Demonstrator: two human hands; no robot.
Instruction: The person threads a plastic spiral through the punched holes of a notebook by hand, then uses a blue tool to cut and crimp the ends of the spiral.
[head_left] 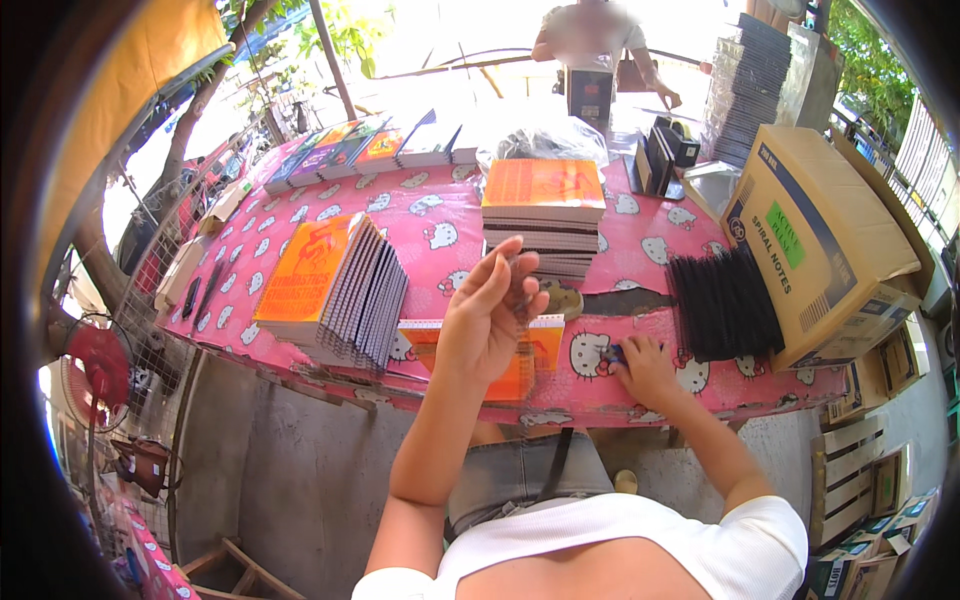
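My left hand (492,310) is raised over the table's near edge with its fingers curled in. Something dark and thin shows among them, too blurred to name. Below it, partly hidden by my wrist and forearm, lies an orange notebook (546,347) with a white punched edge. My right hand (645,368) rests on the pink patterned tablecloth (440,200), its fingers closed around a small dark blue tool (611,354) whose kind I cannot make out. To the right of that hand lies a bunch of black spiral coils (725,308).
Orange-covered notebooks stand in a left stack (310,272) and a middle stack (543,190). A cardboard box (820,240) takes up the right side. Behind are a row of booklets (380,146), a black tape dispenser (672,150), a tall dark stack (745,90) and another person (590,45).
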